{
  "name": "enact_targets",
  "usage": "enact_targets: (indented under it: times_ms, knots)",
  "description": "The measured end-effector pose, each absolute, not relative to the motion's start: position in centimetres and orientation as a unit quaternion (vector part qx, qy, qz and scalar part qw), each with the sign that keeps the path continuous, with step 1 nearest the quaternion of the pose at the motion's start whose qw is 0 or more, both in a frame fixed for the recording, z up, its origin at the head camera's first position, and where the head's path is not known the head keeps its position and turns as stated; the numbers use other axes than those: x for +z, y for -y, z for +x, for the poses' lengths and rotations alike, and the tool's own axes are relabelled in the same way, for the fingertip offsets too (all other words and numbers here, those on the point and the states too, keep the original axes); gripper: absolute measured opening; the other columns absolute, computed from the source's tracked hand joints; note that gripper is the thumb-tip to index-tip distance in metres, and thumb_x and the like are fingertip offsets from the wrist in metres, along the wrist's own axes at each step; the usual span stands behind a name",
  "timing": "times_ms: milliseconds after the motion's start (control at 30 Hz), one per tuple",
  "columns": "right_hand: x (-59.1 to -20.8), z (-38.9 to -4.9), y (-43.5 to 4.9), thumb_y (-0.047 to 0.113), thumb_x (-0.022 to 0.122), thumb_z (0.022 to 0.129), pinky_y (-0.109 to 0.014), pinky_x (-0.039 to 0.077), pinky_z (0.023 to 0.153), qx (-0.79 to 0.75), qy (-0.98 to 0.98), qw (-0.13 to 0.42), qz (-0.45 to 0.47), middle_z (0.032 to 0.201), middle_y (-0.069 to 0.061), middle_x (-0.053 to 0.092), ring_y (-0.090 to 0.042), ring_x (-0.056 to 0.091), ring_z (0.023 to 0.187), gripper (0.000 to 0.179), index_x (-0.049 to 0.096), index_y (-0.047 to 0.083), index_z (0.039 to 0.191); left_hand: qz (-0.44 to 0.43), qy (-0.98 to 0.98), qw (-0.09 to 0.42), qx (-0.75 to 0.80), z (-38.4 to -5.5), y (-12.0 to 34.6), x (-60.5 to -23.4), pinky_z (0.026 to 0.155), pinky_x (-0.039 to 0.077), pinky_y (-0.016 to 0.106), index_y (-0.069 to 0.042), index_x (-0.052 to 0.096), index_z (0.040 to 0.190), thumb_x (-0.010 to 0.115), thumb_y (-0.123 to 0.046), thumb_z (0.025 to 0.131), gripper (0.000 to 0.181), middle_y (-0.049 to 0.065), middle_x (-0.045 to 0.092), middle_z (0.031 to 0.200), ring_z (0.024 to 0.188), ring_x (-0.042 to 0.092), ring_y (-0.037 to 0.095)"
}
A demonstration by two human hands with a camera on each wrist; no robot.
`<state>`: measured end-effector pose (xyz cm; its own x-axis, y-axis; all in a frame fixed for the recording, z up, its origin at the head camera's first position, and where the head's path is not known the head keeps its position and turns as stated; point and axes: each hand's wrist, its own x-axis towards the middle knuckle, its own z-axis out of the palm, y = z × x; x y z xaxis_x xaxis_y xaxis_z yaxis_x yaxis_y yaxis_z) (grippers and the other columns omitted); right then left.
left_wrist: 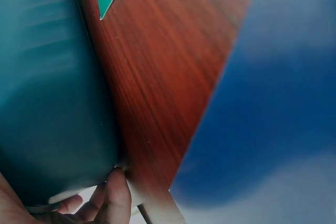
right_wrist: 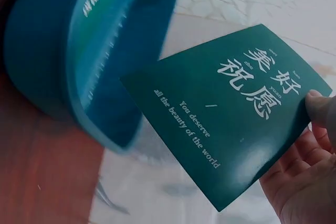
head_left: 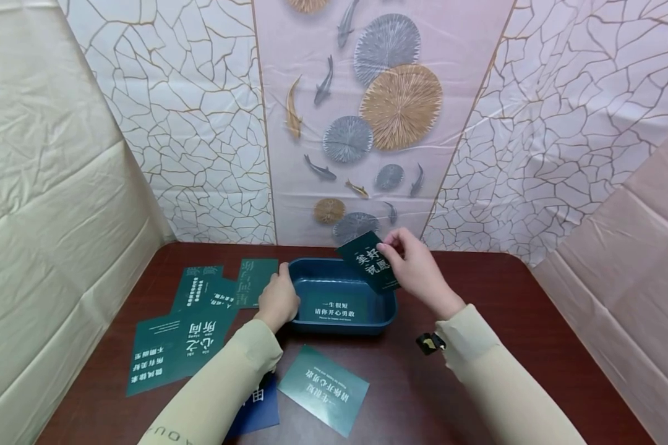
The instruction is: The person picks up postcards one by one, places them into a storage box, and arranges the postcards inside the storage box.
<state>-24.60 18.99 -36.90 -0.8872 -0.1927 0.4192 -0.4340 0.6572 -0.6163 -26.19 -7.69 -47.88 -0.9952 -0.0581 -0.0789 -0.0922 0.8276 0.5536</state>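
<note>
A dark teal plastic basin [head_left: 341, 326] stands near the back middle of the table. At its left end my left hand [head_left: 279, 298] grips the rim; the left wrist view has the curled fingers [left_wrist: 118, 195] at the basin's end [left_wrist: 58, 129]. Above the basin's right end, my right hand [head_left: 417, 266] pinches a dark green card [head_left: 367, 262] between thumb and fingers. White Chinese characters and small English text face up on this tilted card [right_wrist: 220, 114] in the right wrist view. Inside the basin lies another green card [head_left: 334, 309] with white text.
Several green cards [head_left: 167, 346] overlap on the table's left side. One green card [head_left: 258, 281] lies beside my left hand, another [head_left: 325, 389] in front of the basin. My left forearm partly covers a blue card [head_left: 261, 414]. Patterned cloth [head_left: 217, 154] hangs behind the table [head_left: 479, 296].
</note>
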Motion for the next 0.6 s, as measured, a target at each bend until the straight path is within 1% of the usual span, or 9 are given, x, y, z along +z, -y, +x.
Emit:
enact_targets:
  times_ms: [233,400,500,600]
  knots:
    - [-39.3,-26.8,-16.2,0.028,0.058,0.098,-0.036,0.042,0.061,0.351,0.916,0.048,0.189,0.081,-0.004,0.054,-0.020,0.049,0.067,0.011,0.054,0.018,0.096,-0.040,-0.955,0.027,0.293,-26.2,7.7,-47.9,0.081,0.049,0.056,-0.009,0.021,0.150,0.064,-0.012,0.091,0.073,0.022,0.046,0.134,0.101,0.059,0.039]
    - [-40.4,-28.1,-14.8,0.027,0.057,0.099,-0.035,0.040,0.062,0.327,0.924,-0.033,0.197,0.081,-0.004,0.054,-0.020,0.046,0.065,0.011,0.055,0.016,0.096,-0.039,-0.955,0.027,0.292,-26.3,7.9,-48.0,0.079,0.049,0.055,-0.010,0.021,0.151,0.064,-0.012,0.091,0.074,0.022,0.046,0.134,0.098,0.059,0.039]
    - [-41.0,-28.7,-14.2,0.026,0.056,0.100,-0.035,0.040,0.064,0.317,0.926,-0.067,0.196,0.082,-0.004,0.055,-0.020,0.046,0.064,0.012,0.055,0.015,0.096,-0.038,-0.956,0.029,0.291,-26.4,7.9,-48.0,0.076,0.050,0.054,-0.010,0.021,0.150,0.064,-0.013,0.091,0.073,0.022,0.046,0.133,0.094,0.060,0.037]
    - [-41.7,-29.3,-13.9,0.024,0.056,0.100,-0.034,0.041,0.063,0.313,0.926,-0.088,0.194,0.081,-0.006,0.056,-0.019,0.047,0.063,0.011,0.056,0.013,0.096,-0.039,-0.955,0.032,0.291,-26.4,7.8,-48.0,0.075,0.050,0.053,-0.010,0.020,0.151,0.063,-0.012,0.091,0.073,0.022,0.046,0.134,0.092,0.060,0.036]
